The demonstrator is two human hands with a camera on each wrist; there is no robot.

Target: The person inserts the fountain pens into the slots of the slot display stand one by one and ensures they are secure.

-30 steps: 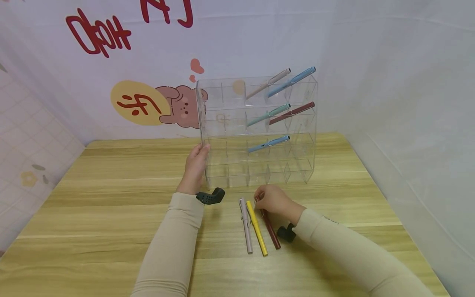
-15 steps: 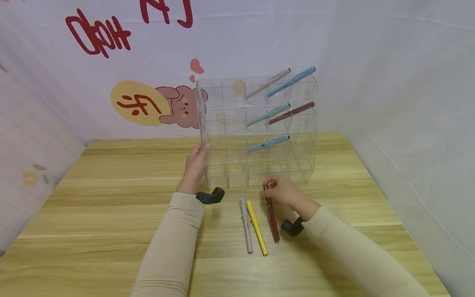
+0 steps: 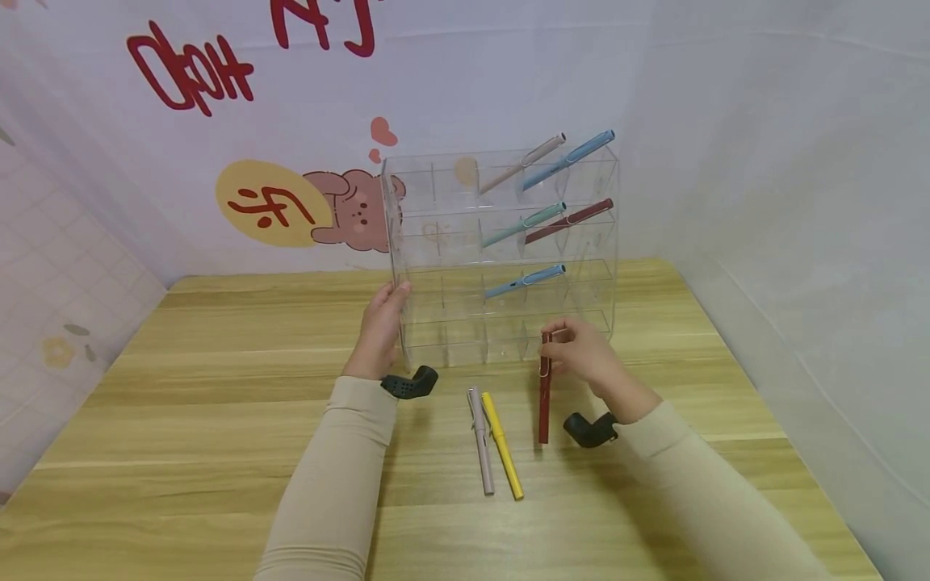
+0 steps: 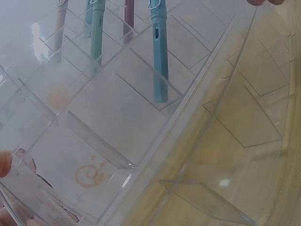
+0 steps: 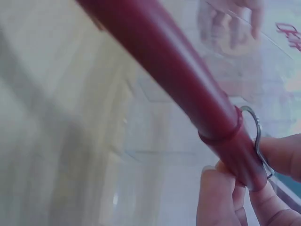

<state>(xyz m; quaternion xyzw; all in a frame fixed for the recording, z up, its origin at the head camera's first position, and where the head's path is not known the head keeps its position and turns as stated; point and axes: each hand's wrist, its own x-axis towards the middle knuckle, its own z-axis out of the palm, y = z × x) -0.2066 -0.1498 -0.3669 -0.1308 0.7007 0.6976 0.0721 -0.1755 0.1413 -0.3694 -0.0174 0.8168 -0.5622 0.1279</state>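
My left hand (image 3: pixel 381 327) grips the left side wall of a clear acrylic pen rack (image 3: pixel 465 265), thumb in front of its edge. In my right hand (image 3: pixel 581 353) a dark red pen (image 3: pixel 544 403) is pinched by its clip end, hanging nearly upright before the rack's bottom tier. The right wrist view shows thumb and fingertips about the cap (image 5: pixel 235 155) with its metal clip. Flat on the table lie a pale mauve pen (image 3: pixel 482 442) and a yellow pen (image 3: pixel 503 445), side by side below the rack.
Tilted in the rack are a beige pen (image 3: pixel 523 164), a blue pen (image 3: pixel 569 160), a green pen (image 3: pixel 525 224), a maroon pen (image 3: pixel 570 221) and a lower blue pen (image 3: pixel 526 281). The wooden table (image 3: pixel 218 420) meets a printed curtain (image 3: pixel 508 73) behind.
My right hand has lifted the dark red pen off the table and carried it up and to the right, turning it more upright. The left hand stays on the rack.
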